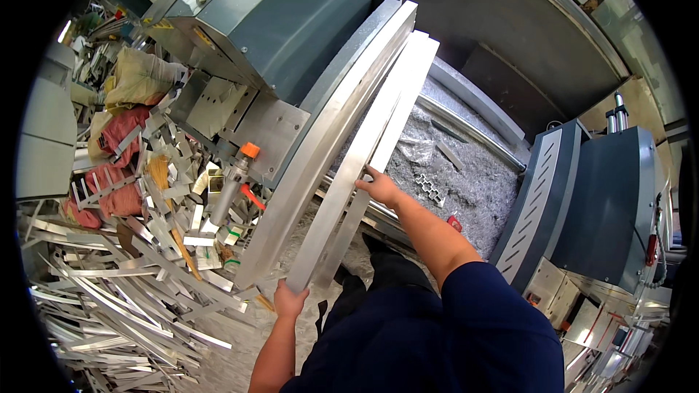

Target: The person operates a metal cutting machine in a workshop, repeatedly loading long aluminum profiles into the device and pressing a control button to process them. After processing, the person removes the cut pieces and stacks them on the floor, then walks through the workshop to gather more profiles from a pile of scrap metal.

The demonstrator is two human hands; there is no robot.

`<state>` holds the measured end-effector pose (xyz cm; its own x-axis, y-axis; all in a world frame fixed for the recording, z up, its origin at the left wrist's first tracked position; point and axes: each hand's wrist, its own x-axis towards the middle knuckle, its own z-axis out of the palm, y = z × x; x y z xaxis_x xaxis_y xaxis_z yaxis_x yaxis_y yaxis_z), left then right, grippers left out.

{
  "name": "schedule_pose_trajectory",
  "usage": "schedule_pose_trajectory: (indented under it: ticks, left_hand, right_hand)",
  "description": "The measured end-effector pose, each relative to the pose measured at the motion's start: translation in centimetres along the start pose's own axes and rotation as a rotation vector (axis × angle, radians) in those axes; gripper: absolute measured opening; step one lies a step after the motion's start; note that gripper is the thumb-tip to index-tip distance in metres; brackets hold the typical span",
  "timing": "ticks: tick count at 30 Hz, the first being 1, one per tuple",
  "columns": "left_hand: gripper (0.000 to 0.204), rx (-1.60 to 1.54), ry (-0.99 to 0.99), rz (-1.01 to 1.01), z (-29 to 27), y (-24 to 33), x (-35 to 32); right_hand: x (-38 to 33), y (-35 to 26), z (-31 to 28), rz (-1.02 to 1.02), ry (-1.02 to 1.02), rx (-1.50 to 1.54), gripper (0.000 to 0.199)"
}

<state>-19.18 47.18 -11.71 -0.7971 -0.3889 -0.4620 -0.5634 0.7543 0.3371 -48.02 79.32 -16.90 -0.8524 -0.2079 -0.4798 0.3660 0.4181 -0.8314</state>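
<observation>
A long silver aluminium profile (337, 200) slants from my body up toward the machine at the top. My left hand (290, 298) is closed around its near lower end. My right hand (380, 187) grips its right edge about halfway along, with the thumb and fingers partly hidden by the metal. A pale strip (408, 105) runs close along the right side of this profile; whether it is part of the same piece I cannot tell. Another long profile (325, 149) lies just to the left, against the grey-blue machine (302, 22).
Metal offcuts (124, 306) are heaped on the floor at left, beside red sacks (116, 189) and a broom (158, 171). A valve with an orange knob (250, 150) juts from the machine. Metal shavings (473, 182) fill the bed at right, before a second machine head (601, 196).
</observation>
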Motion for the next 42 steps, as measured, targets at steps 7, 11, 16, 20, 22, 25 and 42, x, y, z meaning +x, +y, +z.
schedule_pose_trajectory:
  ticks: [7, 11, 16, 20, 22, 25, 42]
  left_hand:
    - [0.086, -0.031, 0.093, 0.082, 2.2, 0.7, 3.1]
    - [0.102, -0.399, 0.083, -0.27, 6.0, -2.2, 4.6]
    - [0.098, -1.018, -0.441, -0.71, 7.7, -2.3, 5.0]
    - [0.088, -1.19, -0.391, -0.885, 11.2, -4.1, 6.0]
    - [0.084, -1.246, -0.354, -0.749, 10.7, -5.7, 6.5]
    - [0.08, -1.287, -0.197, -0.713, 7.0, -5.2, 8.8]
    - [0.069, -0.074, -0.361, -0.223, 4.0, -14.3, -4.7]
  right_hand:
    - [1.4, 2.0, -0.2, -0.146, 0.056, -0.104, 0.074]
    - [-1.2, 3.4, 0.8, 0.071, 0.216, -0.035, 0.073]
    - [-7.8, 10.6, -0.2, 0.325, 0.16, -0.275, 0.066]
    - [-13.1, 12.3, -2.4, 0.382, -0.002, -0.395, 0.06]
    - [-14.5, 12.9, -3.9, 0.413, -0.016, -0.457, 0.06]
    - [-15.2, 13.9, -5.9, 0.429, 0.015, -0.41, 0.059]
    - [-0.4, 10.4, -5.8, 0.579, 0.166, 0.608, 0.068]
